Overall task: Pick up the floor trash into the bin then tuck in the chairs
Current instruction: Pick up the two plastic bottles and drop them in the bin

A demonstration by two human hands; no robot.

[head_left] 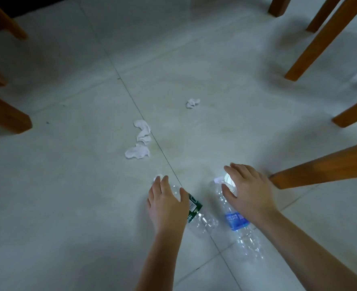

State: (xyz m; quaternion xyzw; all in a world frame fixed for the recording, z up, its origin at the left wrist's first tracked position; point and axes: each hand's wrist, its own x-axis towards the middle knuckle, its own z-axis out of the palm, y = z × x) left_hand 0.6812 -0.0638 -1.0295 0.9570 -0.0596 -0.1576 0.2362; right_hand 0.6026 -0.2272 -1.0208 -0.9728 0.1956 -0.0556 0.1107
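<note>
Task barely begun, I judged. Left hand (167, 204) lay spread on the clear, green-labelled plastic bottle (196, 215), right hand (246, 192) on the blue-labelled one (236, 223); neither closed. White crumpled tissues (140, 141) lay beyond on the floor; bin unseen, wooden chair legs (320, 171) untucked.

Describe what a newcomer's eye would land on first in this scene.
Two hands at the bottom: the left hand over a green-labelled bottle, the right hand over a blue-labelled bottle, both lying on the tiled floor. Beyond them, crumpled white tissues lie scattered between wooden chair legs.
</note>
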